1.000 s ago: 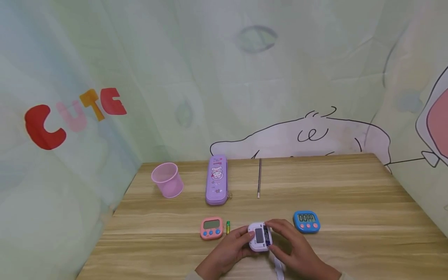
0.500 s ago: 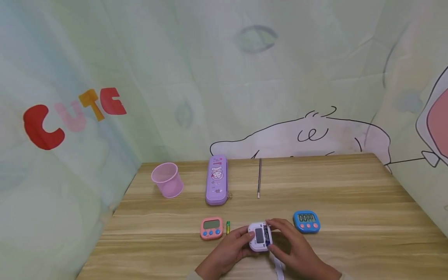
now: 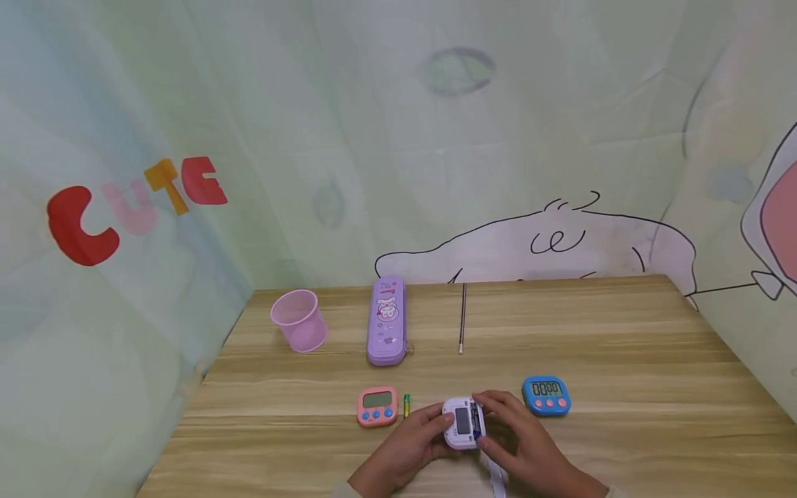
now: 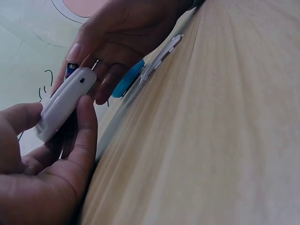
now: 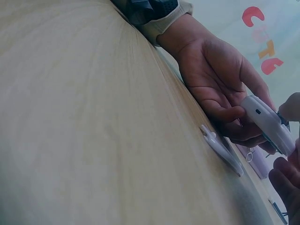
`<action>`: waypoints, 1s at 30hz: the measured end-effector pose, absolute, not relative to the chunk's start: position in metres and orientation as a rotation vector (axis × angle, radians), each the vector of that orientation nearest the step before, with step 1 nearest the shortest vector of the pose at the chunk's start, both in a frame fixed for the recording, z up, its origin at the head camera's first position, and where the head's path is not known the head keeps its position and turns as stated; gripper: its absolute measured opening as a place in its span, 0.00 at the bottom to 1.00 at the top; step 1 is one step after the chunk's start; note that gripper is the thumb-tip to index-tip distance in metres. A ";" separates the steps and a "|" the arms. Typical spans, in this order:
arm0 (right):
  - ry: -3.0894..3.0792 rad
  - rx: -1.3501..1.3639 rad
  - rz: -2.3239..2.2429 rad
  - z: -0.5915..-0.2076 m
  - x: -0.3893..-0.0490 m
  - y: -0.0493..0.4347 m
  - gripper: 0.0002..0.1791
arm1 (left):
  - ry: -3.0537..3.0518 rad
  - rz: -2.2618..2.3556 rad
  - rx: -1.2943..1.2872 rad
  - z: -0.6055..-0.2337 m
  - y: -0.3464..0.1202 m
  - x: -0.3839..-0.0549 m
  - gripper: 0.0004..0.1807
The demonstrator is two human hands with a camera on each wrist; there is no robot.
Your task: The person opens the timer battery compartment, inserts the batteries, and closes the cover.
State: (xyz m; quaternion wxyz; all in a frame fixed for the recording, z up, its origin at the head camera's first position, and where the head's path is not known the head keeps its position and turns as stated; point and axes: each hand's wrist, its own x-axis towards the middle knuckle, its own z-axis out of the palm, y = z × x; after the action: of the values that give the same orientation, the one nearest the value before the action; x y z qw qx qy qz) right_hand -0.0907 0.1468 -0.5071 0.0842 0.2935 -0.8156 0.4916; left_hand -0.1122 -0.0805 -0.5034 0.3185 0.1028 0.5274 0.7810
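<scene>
My left hand grips a white digital timer, its back turned up and its long battery slot uncovered. A dark battery lies along that slot; its blue end stands a little proud of the casing in the left wrist view. Thumb and index finger of my right hand span the battery from end to end, the thumb on its blue end. A white battery cover lies on the table below the hands. The timer's front faces down, hidden in the head view.
A pink timer and a green battery lie left of the hands, a blue timer to the right. Farther back are a pink cup, a purple pencil case and a pencil. A curtain hangs behind the table.
</scene>
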 end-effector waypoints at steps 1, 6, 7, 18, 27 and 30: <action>-2.436 0.870 1.467 -0.507 -0.090 0.147 0.29 | 1.385 2.054 0.272 -0.503 -0.080 -0.112 0.29; -2.466 0.854 1.438 -0.507 -0.090 0.147 0.29 | 1.386 2.054 0.264 -0.503 -0.080 -0.112 0.29; -2.471 0.852 1.435 -0.507 -0.090 0.147 0.29 | 1.388 2.054 0.262 -0.503 -0.080 -0.112 0.29; -2.468 0.878 1.389 -0.510 -0.091 0.148 0.29 | 1.391 2.047 0.307 -0.504 -0.081 -0.111 0.29; -2.493 0.876 1.358 -0.511 -0.091 0.148 0.29 | 1.395 2.034 0.285 -0.504 -0.082 -0.112 0.28; -2.495 0.881 1.321 -0.512 -0.092 0.149 0.29 | 1.392 2.029 0.279 -0.503 -0.082 -0.112 0.28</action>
State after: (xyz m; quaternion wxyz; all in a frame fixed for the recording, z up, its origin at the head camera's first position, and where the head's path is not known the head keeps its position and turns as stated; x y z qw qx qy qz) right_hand -0.0917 0.1491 -0.5118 0.0919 0.2967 -0.8400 0.4449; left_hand -0.1117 -0.0821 -0.5035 0.3265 0.1066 0.5313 0.7745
